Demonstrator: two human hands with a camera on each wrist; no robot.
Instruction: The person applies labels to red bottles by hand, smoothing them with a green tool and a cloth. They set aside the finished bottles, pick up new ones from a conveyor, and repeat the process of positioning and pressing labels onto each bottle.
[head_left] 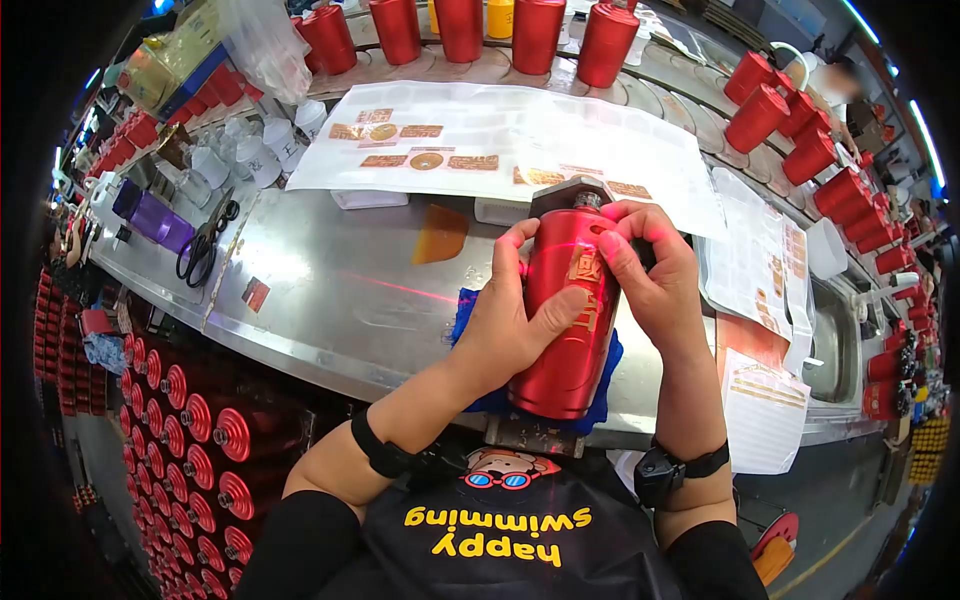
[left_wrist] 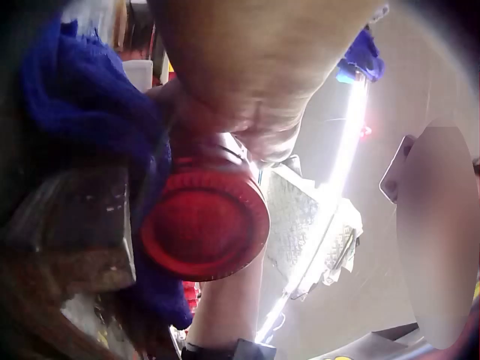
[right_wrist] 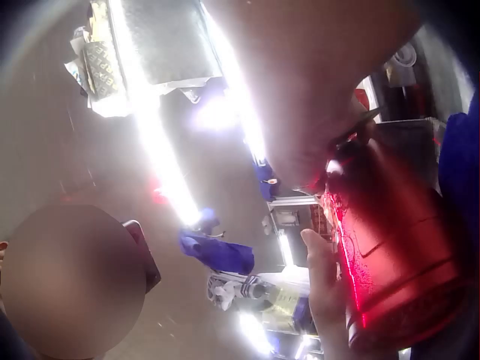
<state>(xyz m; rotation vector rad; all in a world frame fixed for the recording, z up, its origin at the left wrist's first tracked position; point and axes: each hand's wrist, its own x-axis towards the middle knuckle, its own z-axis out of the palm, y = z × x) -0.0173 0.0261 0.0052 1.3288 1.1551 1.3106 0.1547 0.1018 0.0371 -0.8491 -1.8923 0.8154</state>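
Both hands, left and right, grasp 1 red bottle over blue cloth.

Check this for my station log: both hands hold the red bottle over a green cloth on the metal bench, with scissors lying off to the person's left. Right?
Not quite: the cloth under the red bottle is blue, not green, as the head view shows. The rest stands: the left hand and right hand both hold it over the metal bench, and the scissors lie to the left.

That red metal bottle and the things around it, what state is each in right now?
Red metal bottle: lying tilted on blue cloth, gripped by both hands.
Left hand: wrapped round the bottle.
Right hand: fingers pressing a gold label.
Black scissors: lying flat.
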